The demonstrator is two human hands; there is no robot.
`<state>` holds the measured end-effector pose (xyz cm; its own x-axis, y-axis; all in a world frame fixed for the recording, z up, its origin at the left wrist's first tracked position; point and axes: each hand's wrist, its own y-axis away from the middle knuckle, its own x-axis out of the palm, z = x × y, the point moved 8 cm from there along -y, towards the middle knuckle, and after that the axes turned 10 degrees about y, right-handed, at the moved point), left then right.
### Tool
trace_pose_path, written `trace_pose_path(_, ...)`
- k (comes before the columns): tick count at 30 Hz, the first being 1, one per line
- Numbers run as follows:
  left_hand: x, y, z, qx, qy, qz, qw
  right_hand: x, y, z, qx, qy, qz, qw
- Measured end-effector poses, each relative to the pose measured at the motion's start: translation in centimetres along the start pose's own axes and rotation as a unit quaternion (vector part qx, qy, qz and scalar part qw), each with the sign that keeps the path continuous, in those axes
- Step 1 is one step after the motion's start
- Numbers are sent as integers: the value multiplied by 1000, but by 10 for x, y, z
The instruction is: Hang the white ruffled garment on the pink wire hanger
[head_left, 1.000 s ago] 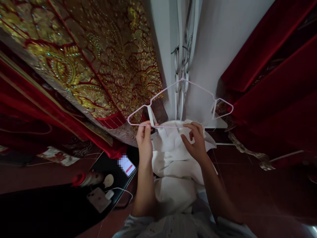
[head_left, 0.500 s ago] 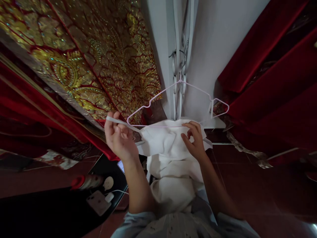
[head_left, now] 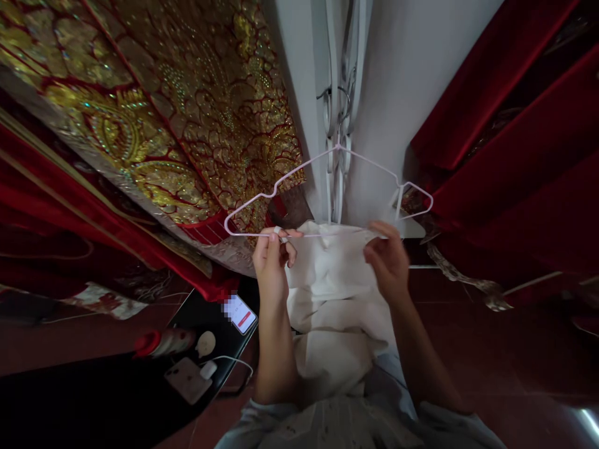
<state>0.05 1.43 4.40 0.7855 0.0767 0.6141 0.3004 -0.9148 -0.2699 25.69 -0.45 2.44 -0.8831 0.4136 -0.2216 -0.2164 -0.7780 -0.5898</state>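
A pale pink clothes hanger (head_left: 306, 163) hangs by its metal hook in front of me. Below its bottom bar droops a white garment (head_left: 327, 268), its folds reaching down to my lap. My left hand (head_left: 272, 259) is closed, thumb and fingers pinching the left part of the bar. A short white strap (head_left: 279, 233) shows at these fingertips; whether it loops the bar or a finger, I cannot tell. My right hand (head_left: 390, 259) is blurred, with curled fingers at the garment's upper right edge by the bar; what they grip is hidden. Another white strap (head_left: 399, 202) crosses the hanger's right end.
Gold-sequinned red clothing (head_left: 187, 112) hangs at the left, dark red cloth (head_left: 524, 174) at the right. White rails (head_left: 341, 181) stand behind the hanger. On a black tabletop (head_left: 93, 399) lie a lit phone (head_left: 239, 313), another phone (head_left: 187, 380), a charger (head_left: 208, 370) and a red-capped bottle (head_left: 163, 343).
My left hand has moved right, from holding a stretched strap out at the side to the hanger's bar. My right hand has shifted slightly right, and its fingers have curled.
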Motion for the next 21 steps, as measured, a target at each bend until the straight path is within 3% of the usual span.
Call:
trace_pose_path(2,-2,-1,0,4,-4,3,1000,-31,-15,-13,21,1,-97,995)
trace_pose_path(3,-3,-2,0,8,-4,3,1000,-42,-24,-20,36,8,-116,993)
trace_pose_path(5,-5,-2,1,14,-5,1,1000,-46,-42,-28,71,19,-73,995)
trace_pose_path(8,-6,-5,4,21,-6,-2,1000,-34,-57,-22,100,8,37,994)
trace_pose_path(12,-9,-12,7,34,-9,-10,999,-34,-63,-3,81,-15,34,996)
trace_pose_path(17,-11,-16,10,21,-18,-8,1000,-76,-81,-20,47,28,-109,993)
trace_pose_path(21,-11,-13,11,25,-8,-16,1000,-128,-68,-44,42,1,-322,946)
